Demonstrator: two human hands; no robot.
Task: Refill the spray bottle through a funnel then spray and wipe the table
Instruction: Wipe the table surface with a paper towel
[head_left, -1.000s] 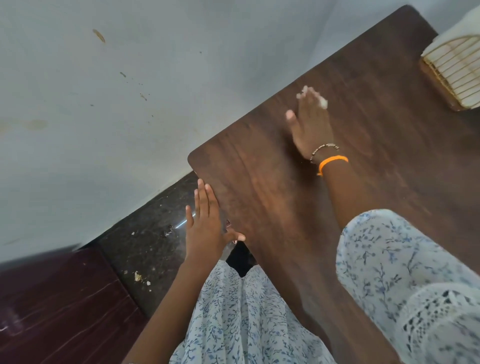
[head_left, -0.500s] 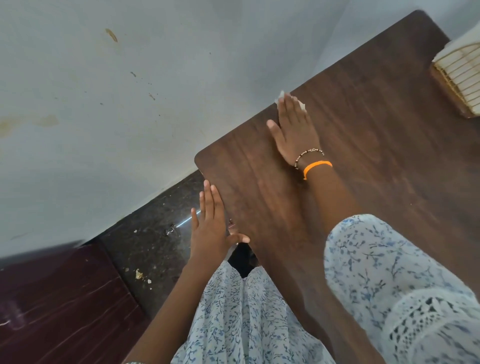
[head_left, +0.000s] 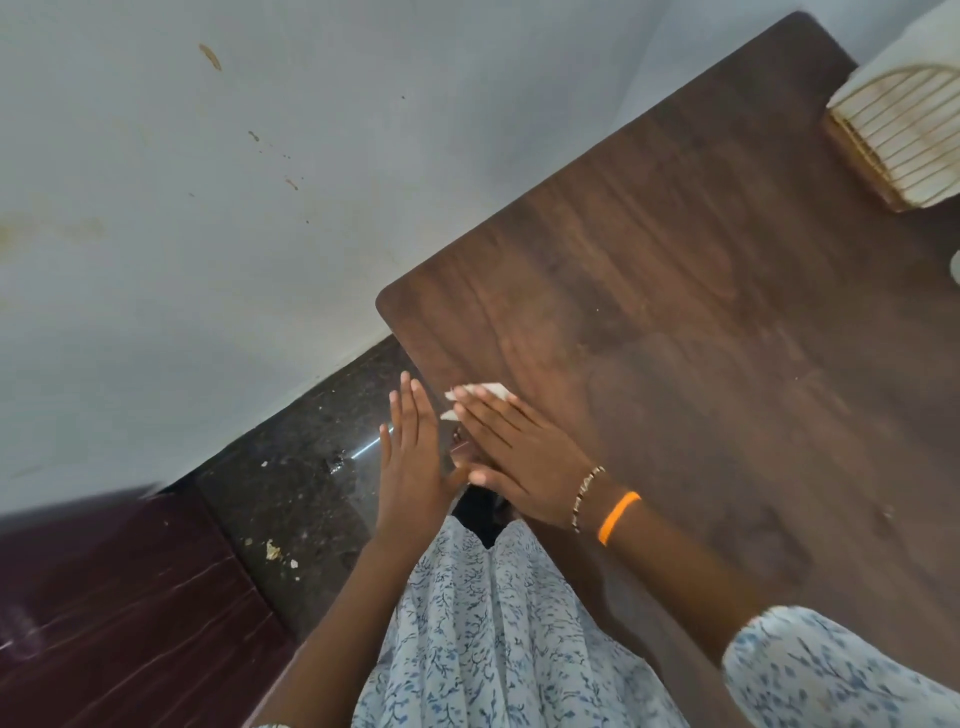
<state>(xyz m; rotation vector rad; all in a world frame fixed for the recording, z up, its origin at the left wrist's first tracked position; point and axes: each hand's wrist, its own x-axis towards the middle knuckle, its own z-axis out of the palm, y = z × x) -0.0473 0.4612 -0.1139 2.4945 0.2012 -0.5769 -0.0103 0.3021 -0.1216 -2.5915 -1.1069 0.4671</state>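
My right hand (head_left: 519, 457) lies flat on the dark wooden table (head_left: 701, 322) near its left edge, pressing a white tissue (head_left: 475, 397) whose corners stick out past the fingertips. Its wrist carries a beaded bracelet and an orange band. My left hand (head_left: 415, 462) is held flat with fingers straight, just off the table's left edge and beside the right hand, thumb almost touching it. It holds nothing. No spray bottle or funnel is in view.
A cream slatted basket-like object (head_left: 904, 140) stands at the table's far right corner. A pale object (head_left: 955, 267) peeks in at the right edge. A stained white wall (head_left: 208, 208) runs along the left; below it lie dark speckled floor (head_left: 291, 483) and a maroon surface (head_left: 104, 613).
My right hand has slid the tissue from the far middle of the table back toward me to the near left edge, next to my left hand, which stayed put.
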